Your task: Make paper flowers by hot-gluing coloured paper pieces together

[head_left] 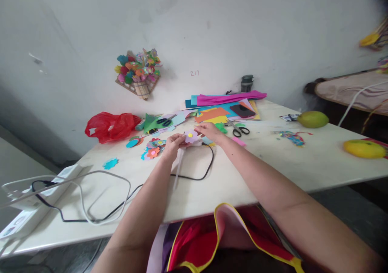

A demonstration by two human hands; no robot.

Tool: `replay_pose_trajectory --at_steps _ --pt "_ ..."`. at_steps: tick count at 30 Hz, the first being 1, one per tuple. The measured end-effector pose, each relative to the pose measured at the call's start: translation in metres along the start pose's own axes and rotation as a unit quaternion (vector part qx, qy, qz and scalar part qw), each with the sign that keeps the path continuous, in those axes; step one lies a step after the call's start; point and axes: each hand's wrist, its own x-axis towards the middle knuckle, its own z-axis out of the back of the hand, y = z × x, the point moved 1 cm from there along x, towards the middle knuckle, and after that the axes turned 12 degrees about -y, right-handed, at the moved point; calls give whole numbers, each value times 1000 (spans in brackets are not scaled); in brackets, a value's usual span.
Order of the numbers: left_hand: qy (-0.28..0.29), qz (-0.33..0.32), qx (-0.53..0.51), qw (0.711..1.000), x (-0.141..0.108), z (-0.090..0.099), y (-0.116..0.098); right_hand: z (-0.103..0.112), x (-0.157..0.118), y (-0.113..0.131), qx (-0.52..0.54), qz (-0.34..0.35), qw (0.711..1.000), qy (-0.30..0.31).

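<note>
A light purple paper flower [188, 137] with a yellow round centre is held up over the table. My left hand [173, 143] is closed, pinching its left edge between thumb and fingers. At the flower's upper right edge, my right hand [209, 131] also has its fingers closed on it. Just below hangs or lies a thin translucent stick [178, 166]; what it joins is hidden by the flower and my left hand. A black cable [209, 170] curves from beneath my right hand. To the left lie several layered paper flowers [153, 152] in orange, blue and purple.
Scissors [239, 131] lie right of my right hand, others [165, 121] behind. Coloured sheets [212, 114] and a phone [242, 111] are at the back. A red plastic bag [110, 127], power strip [39, 200], blue paper flower [110, 163], mango-like fruit [313, 119] and yellow fruit [363, 148] stand around.
</note>
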Motion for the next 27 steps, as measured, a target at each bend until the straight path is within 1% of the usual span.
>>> replay_pose_trajectory --at_steps 2,4,10,16,22,24,27 --pt "10 3 11 1000 1 0 1 -1 -1 0 -12 4 1000 27" --pt "14 5 19 1000 1 0 2 -2 -1 -1 -24 5 999 39" --pt "-5 7 21 1000 0 -1 3 -6 -1 -6 -29 17 999 33" --pt "-9 5 22 1000 2 0 4 -9 -2 -11 -18 -1 999 46" --pt "2 14 11 1000 1 0 3 -9 -3 -8 -35 50 997 47" --pt "-1 16 7 1000 1 0 2 -10 -3 -8 -27 53 997 47" --pt "-3 14 6 1000 0 -1 2 -11 -3 -9 -7 38 998 52"
